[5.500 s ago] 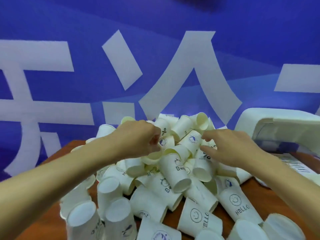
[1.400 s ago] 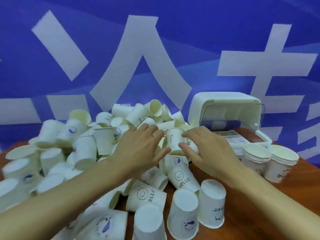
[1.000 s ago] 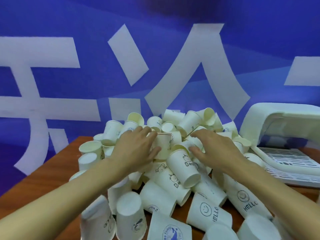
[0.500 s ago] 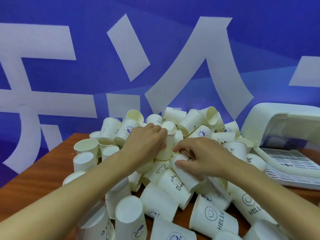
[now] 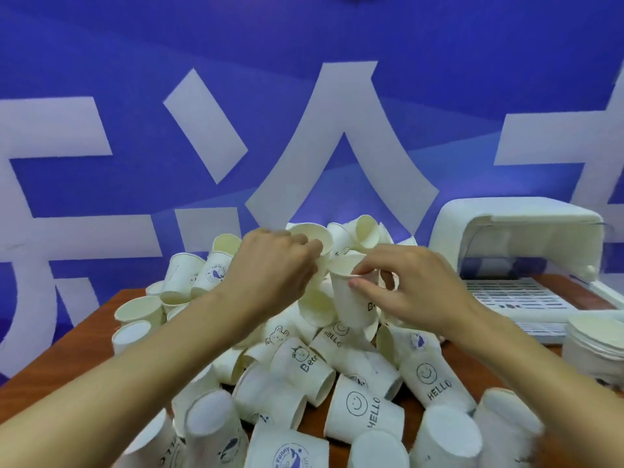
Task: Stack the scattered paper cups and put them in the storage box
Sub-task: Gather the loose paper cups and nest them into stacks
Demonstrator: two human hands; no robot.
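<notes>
So, at the top of the heap, an upright cup (image 5: 351,305) sits in the person's right hand (image 5: 415,288). The thumb presses on its near rim and the other fingers curl round the far side, so it is lifted clear above the loose ones. Part of a printed word shows on its wall. Just to its left, nearly touching it, the left hand (image 5: 273,268) has its fingers bent over a tilted cup (image 5: 312,236) whose open mouth faces the room. The palm hides most of that one, and I cannot tell how the thumb sits. Both wrists are raised and both forearms reach in from the near edge, the hands meeting over the middle of the pile.

Below them the heap (image 5: 304,366) of white cups sprawls across a brown table (image 5: 67,359), most lying on their sides or upside down, some printed with smiley faces, bears or whales. Off to the right stands the white box (image 5: 506,228) with its lid swung up and a slatted floor showing inside. Nearer, at the right edge, a nested stack (image 5: 594,346) stands mouth up on the table, just in front of the box. Behind everything hangs a blue backdrop (image 5: 439,79) with big white characters.
</notes>
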